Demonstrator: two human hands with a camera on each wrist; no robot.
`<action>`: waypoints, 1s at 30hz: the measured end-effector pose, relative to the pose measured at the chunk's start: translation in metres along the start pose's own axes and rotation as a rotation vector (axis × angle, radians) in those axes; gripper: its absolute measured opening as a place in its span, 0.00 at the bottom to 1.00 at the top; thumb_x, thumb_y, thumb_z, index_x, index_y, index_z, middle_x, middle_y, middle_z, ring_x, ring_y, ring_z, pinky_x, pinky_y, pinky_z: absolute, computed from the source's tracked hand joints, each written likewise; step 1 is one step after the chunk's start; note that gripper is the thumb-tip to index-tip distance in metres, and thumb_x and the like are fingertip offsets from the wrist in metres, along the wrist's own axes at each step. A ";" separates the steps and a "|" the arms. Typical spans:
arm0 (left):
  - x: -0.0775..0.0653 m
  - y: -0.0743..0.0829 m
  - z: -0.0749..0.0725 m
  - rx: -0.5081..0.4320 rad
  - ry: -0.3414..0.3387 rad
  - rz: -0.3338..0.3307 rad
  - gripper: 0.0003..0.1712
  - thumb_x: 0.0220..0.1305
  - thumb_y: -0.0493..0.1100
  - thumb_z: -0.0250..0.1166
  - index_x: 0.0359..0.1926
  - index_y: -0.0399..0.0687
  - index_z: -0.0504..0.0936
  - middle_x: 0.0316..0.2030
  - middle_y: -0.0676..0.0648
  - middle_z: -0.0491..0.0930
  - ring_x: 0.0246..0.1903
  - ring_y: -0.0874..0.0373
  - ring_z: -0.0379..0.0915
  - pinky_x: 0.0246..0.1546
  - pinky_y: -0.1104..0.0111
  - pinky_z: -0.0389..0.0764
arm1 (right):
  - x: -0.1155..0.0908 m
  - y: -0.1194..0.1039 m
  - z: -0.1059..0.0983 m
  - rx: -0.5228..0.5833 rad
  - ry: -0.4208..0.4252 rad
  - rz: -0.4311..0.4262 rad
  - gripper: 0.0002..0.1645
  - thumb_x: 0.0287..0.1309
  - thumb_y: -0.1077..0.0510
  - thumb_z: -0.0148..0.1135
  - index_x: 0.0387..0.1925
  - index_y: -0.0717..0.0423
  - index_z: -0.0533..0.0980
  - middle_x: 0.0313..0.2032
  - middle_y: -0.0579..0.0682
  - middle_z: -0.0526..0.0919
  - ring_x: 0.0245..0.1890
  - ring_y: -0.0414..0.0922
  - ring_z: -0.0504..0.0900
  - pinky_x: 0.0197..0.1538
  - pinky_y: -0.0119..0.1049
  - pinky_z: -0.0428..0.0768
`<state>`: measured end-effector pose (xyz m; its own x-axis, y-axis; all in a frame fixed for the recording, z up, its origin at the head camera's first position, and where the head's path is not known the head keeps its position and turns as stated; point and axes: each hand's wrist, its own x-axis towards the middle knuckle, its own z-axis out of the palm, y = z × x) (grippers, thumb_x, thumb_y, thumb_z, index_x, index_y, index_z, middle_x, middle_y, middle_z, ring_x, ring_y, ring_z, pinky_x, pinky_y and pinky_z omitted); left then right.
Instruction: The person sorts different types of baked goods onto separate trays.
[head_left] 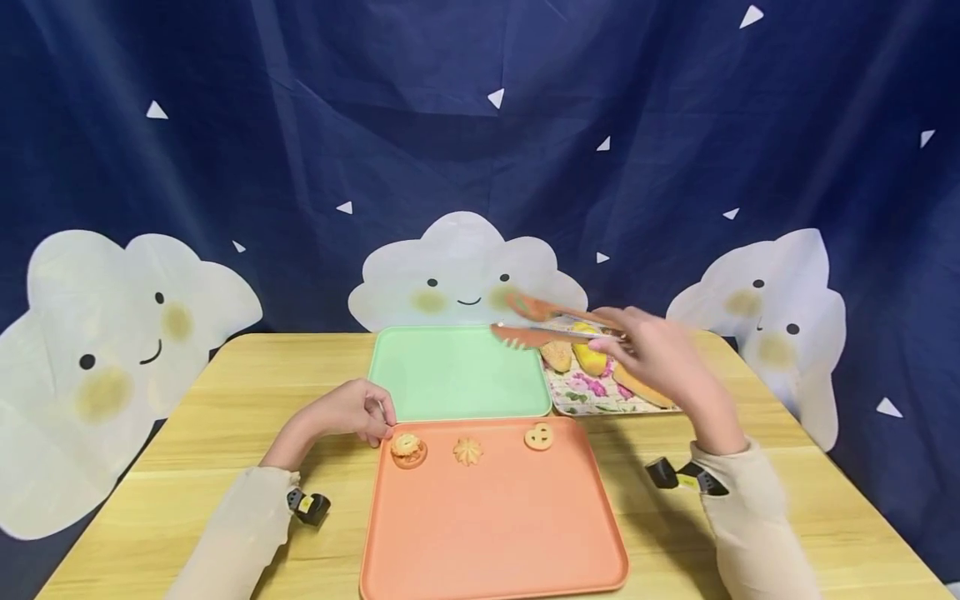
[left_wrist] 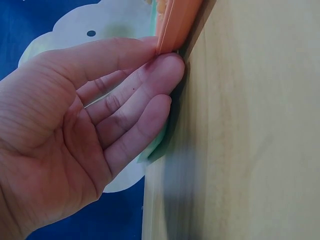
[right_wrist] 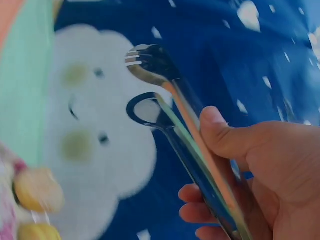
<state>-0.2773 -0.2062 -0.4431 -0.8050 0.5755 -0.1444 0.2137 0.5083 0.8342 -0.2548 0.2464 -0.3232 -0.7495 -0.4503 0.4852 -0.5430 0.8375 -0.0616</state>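
My left hand [head_left: 356, 410] pinches the far left corner of the orange tray [head_left: 487, 525] between thumb and fingers; the left wrist view shows this grip on the tray's rim [left_wrist: 175, 25]. Along that tray's far side lie a round cookie [head_left: 406, 447] on a darker piece, a flower-shaped cookie [head_left: 468, 452] and a pretzel-shaped cookie [head_left: 538, 437]. My right hand [head_left: 660, 354] grips a pair of metal serving tongs [right_wrist: 190, 120] in the air. Their jaws, one pronged like a fork and one spoon-like, are spread apart with nothing between them.
Behind the orange tray lies a green tray [head_left: 457, 375]. To its right, a floral tray [head_left: 600, 404] carries a bread piece [head_left: 557, 356], a yellow piece [head_left: 588, 358] and a long bread [head_left: 641, 387], partly behind the right hand. A dark blue curtain [head_left: 420, 150] hangs beyond the wooden table [head_left: 300, 517].
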 end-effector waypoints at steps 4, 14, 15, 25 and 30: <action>-0.001 0.000 0.000 -0.004 -0.002 0.003 0.07 0.56 0.33 0.71 0.34 0.33 0.83 0.23 0.39 0.86 0.23 0.54 0.84 0.27 0.64 0.83 | 0.005 -0.028 0.018 0.027 -0.053 -0.073 0.30 0.61 0.42 0.68 0.60 0.52 0.80 0.44 0.55 0.87 0.30 0.47 0.84 0.32 0.47 0.80; -0.001 0.000 -0.001 -0.005 -0.007 0.008 0.06 0.56 0.32 0.71 0.34 0.32 0.83 0.22 0.39 0.86 0.23 0.55 0.84 0.27 0.64 0.83 | 0.004 -0.079 0.048 0.086 -0.208 -0.214 0.32 0.63 0.46 0.69 0.63 0.59 0.77 0.37 0.50 0.81 0.28 0.39 0.76 0.29 0.30 0.76; -0.001 0.000 -0.001 -0.001 -0.008 0.009 0.06 0.56 0.32 0.70 0.34 0.33 0.83 0.22 0.40 0.86 0.23 0.55 0.84 0.27 0.65 0.83 | 0.003 -0.083 0.050 0.091 -0.221 -0.231 0.32 0.64 0.47 0.68 0.63 0.60 0.76 0.37 0.49 0.80 0.28 0.38 0.74 0.29 0.29 0.74; -0.002 0.000 -0.001 -0.025 -0.028 0.007 0.06 0.54 0.29 0.65 0.35 0.35 0.83 0.19 0.44 0.83 0.25 0.53 0.85 0.29 0.64 0.83 | -0.001 -0.103 0.065 0.137 -0.332 -0.324 0.16 0.68 0.52 0.65 0.51 0.58 0.79 0.29 0.45 0.76 0.25 0.35 0.70 0.30 0.28 0.72; -0.003 0.000 -0.002 -0.039 -0.029 0.004 0.08 0.54 0.27 0.62 0.36 0.34 0.83 0.16 0.51 0.77 0.25 0.52 0.85 0.30 0.63 0.84 | -0.003 -0.110 0.071 0.094 -0.321 -0.344 0.11 0.67 0.52 0.66 0.43 0.56 0.78 0.26 0.44 0.74 0.23 0.37 0.69 0.28 0.29 0.70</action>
<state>-0.2762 -0.2089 -0.4414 -0.7879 0.5958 -0.1559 0.1947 0.4812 0.8547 -0.2197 0.1333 -0.3797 -0.5915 -0.7816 0.1978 -0.8007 0.5983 -0.0303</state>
